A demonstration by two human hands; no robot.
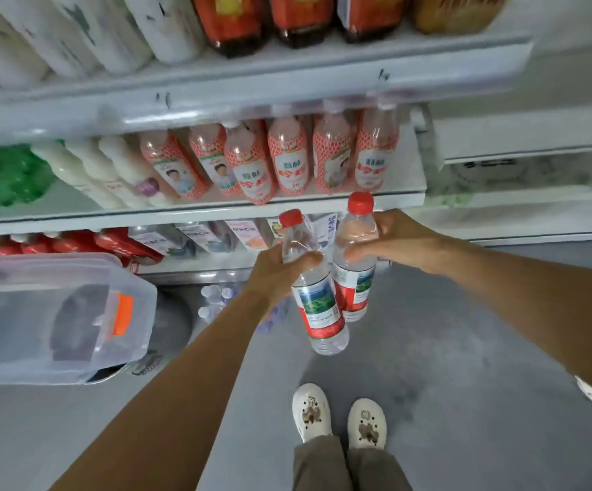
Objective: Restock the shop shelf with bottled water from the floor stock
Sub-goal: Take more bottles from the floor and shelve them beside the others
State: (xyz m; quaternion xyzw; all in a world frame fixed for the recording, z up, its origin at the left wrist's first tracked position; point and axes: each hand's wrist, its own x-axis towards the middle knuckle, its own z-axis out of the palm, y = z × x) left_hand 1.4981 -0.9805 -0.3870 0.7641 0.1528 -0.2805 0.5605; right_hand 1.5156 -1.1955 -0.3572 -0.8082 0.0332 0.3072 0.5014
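Holding two-handed, mid-air before the shelf | left hand fingers wrapped round tilted water bottle | right hand fingers wrapped round near-upright second bottle | advice: straighten tilted one, seat bases first

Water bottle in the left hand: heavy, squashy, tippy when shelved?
The water bottle looks full and sealed, so probably heavy for its size. Its thin clear plastic likely gives slightly where the left hand grips its upper part. Tall and narrow, it may tip if set down tilted, and would roll if laid flat.
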